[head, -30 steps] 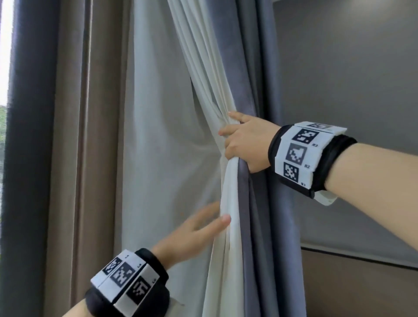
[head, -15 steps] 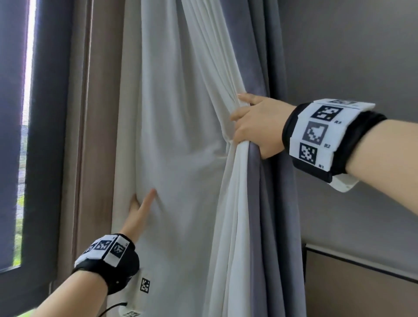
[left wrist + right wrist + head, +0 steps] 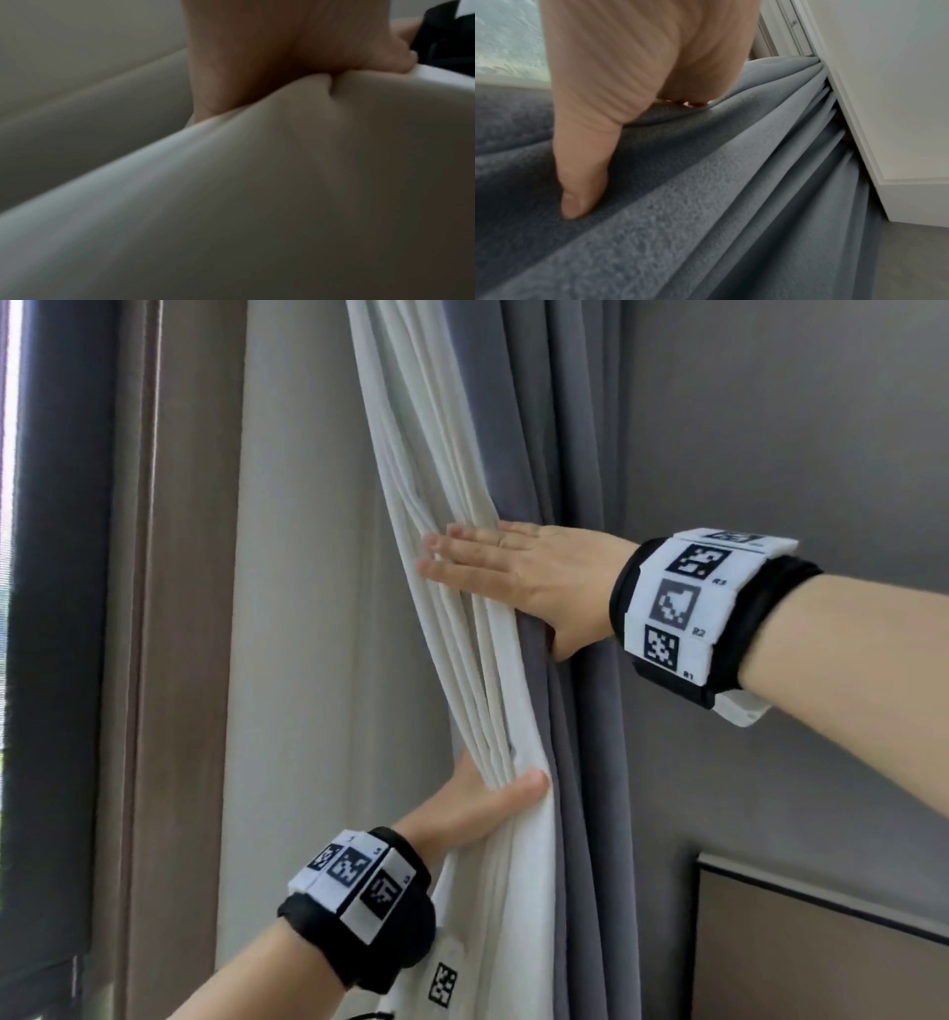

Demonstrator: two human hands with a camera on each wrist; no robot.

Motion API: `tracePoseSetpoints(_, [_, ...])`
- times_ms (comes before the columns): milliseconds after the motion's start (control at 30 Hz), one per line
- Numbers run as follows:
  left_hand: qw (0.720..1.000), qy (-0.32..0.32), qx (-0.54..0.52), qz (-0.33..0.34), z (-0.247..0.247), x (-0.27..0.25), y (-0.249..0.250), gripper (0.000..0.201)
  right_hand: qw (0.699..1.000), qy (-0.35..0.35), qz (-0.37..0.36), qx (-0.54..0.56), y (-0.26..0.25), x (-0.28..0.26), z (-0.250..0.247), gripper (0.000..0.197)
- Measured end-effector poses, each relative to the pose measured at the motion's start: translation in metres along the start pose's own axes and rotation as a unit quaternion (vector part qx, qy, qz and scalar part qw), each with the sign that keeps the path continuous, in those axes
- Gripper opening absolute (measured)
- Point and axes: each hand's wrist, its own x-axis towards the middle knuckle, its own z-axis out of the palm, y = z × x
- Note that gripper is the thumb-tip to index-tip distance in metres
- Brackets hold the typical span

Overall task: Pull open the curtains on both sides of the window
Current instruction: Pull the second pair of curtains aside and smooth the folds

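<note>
The white sheer curtain [image 3: 462, 670] is gathered into a bundle of folds against the grey-blue heavy curtain [image 3: 580, 454], which hangs bunched beside the wall. My right hand [image 3: 503, 577] lies flat on the white folds with straight fingers. In the right wrist view its thumb [image 3: 582, 182] presses into the grey-blue curtain [image 3: 731, 203]. Lower down, my left hand [image 3: 482, 806] grips the white bundle, thumb in front and fingers hidden behind it. The left wrist view shows that hand [image 3: 257, 60] pinching the white fabric [image 3: 282, 182] at the base of the thumb.
A dark window frame [image 3: 56, 660] stands at the far left, with a brown upright panel [image 3: 174, 660] beside it. A grey wall [image 3: 770, 428] fills the right side above a brown panel [image 3: 821, 958]. White trim [image 3: 859, 121] borders the curtain's far side.
My left hand moved right from the flat sheer fabric and took hold of the white bundle below my right hand. My right hand let go of the folds and flattened on them.
</note>
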Motion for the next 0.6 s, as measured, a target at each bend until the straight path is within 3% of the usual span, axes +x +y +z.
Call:
tracePoseSetpoints(133, [1.000, 0.004, -0.007, 0.025, 0.009, 0.025, -0.007, 0.070, 0.994, 0.005, -0.015, -0.106, 0.002, 0.009, 0.012, 0.137])
tracePoseSetpoints(267, [0.999, 0.032, 0.008, 0.035, 0.014, 0.055, -0.020, 0.107, 0.981, -0.040, -0.035, -0.186, 0.008, 0.025, 0.027, 0.131])
tracePoseSetpoints(600, [0.995, 0.080, 0.050, 0.024, 0.023, 0.122, -0.054, 0.121, 0.956, -0.114, -0.040, -0.266, 0.027, 0.054, 0.079, 0.126])
